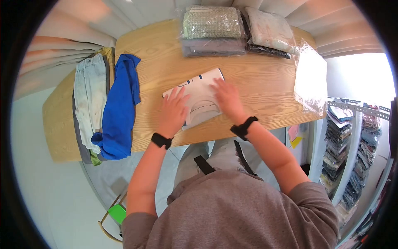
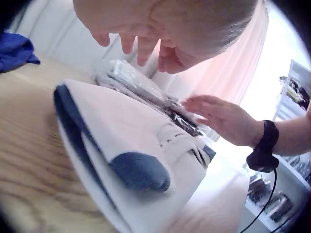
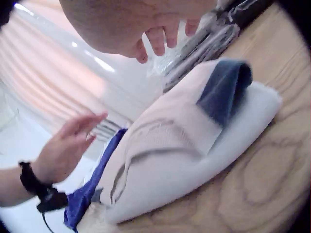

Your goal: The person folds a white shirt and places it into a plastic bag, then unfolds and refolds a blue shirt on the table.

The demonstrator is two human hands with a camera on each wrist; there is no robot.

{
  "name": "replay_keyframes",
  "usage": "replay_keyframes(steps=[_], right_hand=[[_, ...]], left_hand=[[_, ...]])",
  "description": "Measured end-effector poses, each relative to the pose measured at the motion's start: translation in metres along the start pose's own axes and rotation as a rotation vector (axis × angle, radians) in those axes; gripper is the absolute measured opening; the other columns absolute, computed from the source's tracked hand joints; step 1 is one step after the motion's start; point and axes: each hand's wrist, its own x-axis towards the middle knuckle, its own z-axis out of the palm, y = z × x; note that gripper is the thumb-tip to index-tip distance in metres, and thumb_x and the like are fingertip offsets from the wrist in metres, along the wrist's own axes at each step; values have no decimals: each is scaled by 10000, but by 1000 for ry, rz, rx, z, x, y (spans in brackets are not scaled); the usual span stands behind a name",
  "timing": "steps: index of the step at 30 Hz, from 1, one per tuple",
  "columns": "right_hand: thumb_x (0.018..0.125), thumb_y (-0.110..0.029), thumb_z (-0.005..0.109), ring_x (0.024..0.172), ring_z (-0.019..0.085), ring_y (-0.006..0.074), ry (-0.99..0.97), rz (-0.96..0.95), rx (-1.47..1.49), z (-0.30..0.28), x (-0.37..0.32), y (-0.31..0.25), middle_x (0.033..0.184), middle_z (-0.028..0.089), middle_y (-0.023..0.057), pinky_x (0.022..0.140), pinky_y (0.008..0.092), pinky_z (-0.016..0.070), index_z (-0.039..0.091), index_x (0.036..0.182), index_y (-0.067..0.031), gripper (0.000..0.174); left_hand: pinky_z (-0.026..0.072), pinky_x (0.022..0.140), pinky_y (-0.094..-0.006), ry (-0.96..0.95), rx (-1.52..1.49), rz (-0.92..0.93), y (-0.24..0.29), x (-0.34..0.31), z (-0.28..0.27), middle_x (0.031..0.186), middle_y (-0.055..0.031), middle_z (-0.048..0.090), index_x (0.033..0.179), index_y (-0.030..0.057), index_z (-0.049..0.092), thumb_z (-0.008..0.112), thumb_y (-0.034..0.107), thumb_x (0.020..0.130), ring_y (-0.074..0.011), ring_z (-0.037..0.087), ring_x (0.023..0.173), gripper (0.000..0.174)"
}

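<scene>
A folded white shirt (image 1: pixel 200 92) with navy trim lies near the table's front edge, its curved neckline toward the person. Over its left part is my left hand (image 1: pixel 173 113), fingers spread. My right hand (image 1: pixel 228 99) is over the right part, fingers extended. From the left wrist view, the left hand (image 2: pixel 170 29) hovers above the shirt (image 2: pixel 121 116), and its folded layers with dark blue edges show on the near side. In the right wrist view the right hand (image 3: pixel 146 29) also stands above the cloth, with a navy patch (image 3: pixel 221 90) at one corner. Neither hand grips anything.
A blue garment (image 1: pixel 120 108) and pale trousers (image 1: pixel 90 95) lie at the table's left. Plastic-bagged clothes (image 1: pixel 213 31) sit at the back, with another bagged stack (image 1: pixel 271 31) beside them. A clear plastic bag (image 1: pixel 310 79) lies at right, near shelves of packed garments (image 1: pixel 338 141).
</scene>
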Motion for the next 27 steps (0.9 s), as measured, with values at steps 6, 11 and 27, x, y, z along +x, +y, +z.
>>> replay_keyframes(steps=[6,11,27], right_hand=[[873,-358,508,1332,274,267,-144,38,-211,43,-20,-18,1434,327,68,1032,557,197,467,1307,-249,449],[873,-358,510,1350,242,263,-189,23,-204,48,-19,-10,1456,290,67,1037,558,189,412,1346,-256,493],[769,-349,649,1147,489,290,293,919,-552,-124,-115,224,1268,501,133,942,426,380,481,1225,-65,563]], left_hand=[[192,1027,-585,-160,386,-59,-5,6,66,1466,-139,239,1391,141,316,501,380,870,-293,224,1353,602],[122,1062,-573,-171,347,-133,-5,-1,79,1493,-121,179,1422,171,250,513,430,850,-257,160,1382,681],[102,1060,-587,-202,396,-138,5,-7,89,1502,-154,129,1429,70,194,531,379,840,-297,111,1391,746]])
